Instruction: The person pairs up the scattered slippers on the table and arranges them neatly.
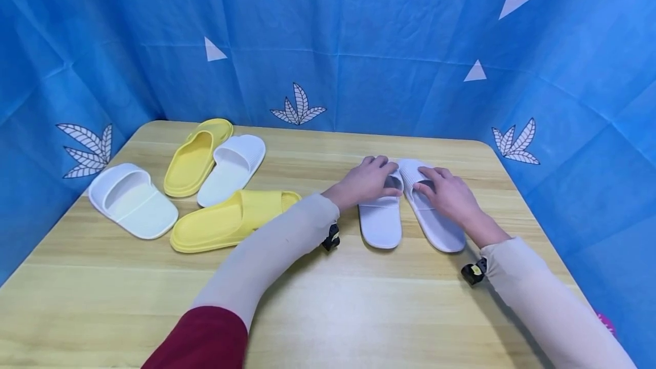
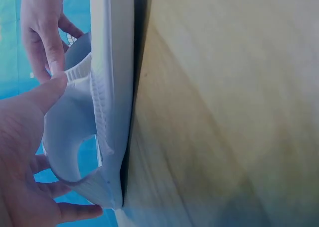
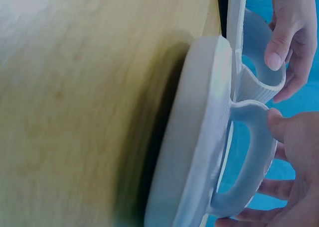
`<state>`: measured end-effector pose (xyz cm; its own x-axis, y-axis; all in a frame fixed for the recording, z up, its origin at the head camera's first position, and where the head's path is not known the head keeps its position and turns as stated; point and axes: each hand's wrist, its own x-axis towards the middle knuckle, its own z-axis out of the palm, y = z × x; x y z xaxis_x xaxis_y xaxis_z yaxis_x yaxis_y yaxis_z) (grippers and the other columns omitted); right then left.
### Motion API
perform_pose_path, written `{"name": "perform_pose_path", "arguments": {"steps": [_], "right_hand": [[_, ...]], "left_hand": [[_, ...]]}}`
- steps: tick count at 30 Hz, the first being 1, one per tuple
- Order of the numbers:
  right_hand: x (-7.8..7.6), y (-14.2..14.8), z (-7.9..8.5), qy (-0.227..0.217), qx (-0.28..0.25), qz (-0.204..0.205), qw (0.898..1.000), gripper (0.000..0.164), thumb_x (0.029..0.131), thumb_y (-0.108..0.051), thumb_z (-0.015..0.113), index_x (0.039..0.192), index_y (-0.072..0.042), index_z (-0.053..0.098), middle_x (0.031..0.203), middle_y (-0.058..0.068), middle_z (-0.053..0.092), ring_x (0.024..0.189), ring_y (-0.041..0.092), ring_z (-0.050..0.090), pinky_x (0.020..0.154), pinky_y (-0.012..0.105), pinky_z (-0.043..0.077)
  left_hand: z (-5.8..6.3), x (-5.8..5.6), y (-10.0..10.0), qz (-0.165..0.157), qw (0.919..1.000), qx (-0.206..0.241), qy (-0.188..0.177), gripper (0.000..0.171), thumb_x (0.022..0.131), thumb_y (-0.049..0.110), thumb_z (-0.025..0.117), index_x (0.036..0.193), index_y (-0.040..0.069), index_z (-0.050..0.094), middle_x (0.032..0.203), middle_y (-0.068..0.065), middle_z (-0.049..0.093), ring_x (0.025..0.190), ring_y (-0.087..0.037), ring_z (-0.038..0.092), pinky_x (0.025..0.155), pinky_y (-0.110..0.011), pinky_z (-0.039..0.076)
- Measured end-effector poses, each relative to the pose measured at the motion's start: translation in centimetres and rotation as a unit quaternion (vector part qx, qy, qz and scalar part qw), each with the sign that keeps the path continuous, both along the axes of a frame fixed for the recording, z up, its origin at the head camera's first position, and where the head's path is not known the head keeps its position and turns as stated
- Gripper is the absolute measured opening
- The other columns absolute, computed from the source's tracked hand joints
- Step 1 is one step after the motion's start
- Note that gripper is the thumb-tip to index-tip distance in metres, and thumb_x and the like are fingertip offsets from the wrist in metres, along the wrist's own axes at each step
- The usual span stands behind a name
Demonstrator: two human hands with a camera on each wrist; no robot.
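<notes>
Two white slippers stand side by side at the right of the table, toes pointing to the back. My left hand (image 1: 370, 180) grips the strap of the left white slipper (image 1: 380, 226), thumb on its inner side and fingers on the outer, as the left wrist view shows. Across the strap of the right white slipper (image 1: 443, 232), my right hand (image 1: 453, 195) holds on with thumb and fingers at opposite sides. The toes nearly meet while the right slipper's heel angles outward. In the right wrist view a dark shadow lies under this slipper (image 3: 192, 122).
Left of my arms lie a yellow slipper (image 1: 192, 164) at the back, a white slipper (image 1: 220, 184) beside it, another white slipper (image 1: 148, 212) at the far left, and a second yellow slipper (image 1: 210, 226) sideways near my left sleeve. A blue curtain (image 1: 338, 33) surrounds the wooden table (image 1: 348, 312).
</notes>
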<state>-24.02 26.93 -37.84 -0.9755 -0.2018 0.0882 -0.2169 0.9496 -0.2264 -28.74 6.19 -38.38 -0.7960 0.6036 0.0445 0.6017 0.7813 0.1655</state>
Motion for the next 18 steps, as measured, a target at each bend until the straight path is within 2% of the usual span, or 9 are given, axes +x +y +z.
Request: {"name": "perform_pose_path", "arguments": {"steps": [8, 18], "right_hand": [[-0.2, -0.2, -0.3, 0.014, 0.012, -0.011, 1.000, 0.056, 0.090, -0.049, 0.041, 0.134, -0.015, 0.039, 0.128, 0.024, 0.040, 0.106, 0.048, 0.042, 0.084, 0.059, 0.035], [-0.4, 0.1, 0.0, 0.027, 0.010, -0.017, 0.999, 0.056, 0.089, -0.050, 0.042, 0.133, -0.015, 0.041, 0.126, 0.023, 0.043, 0.105, 0.047, 0.043, 0.082, 0.059, 0.035]], "left_hand": [[-0.1, 0.0, 0.5, 0.012, 0.9999, -0.008, -0.003, 0.065, 0.081, 0.065, 0.039, 0.135, 0.029, 0.035, 0.136, -0.002, 0.034, 0.122, -0.026, 0.033, 0.097, -0.039, 0.034], [-0.2, 0.0, 1.9, 0.024, 0.9979, -0.020, 0.056, 0.052, 0.089, 0.055, 0.034, 0.132, 0.026, 0.039, 0.128, -0.002, 0.041, 0.119, -0.021, 0.036, 0.102, -0.035, 0.027]]}}
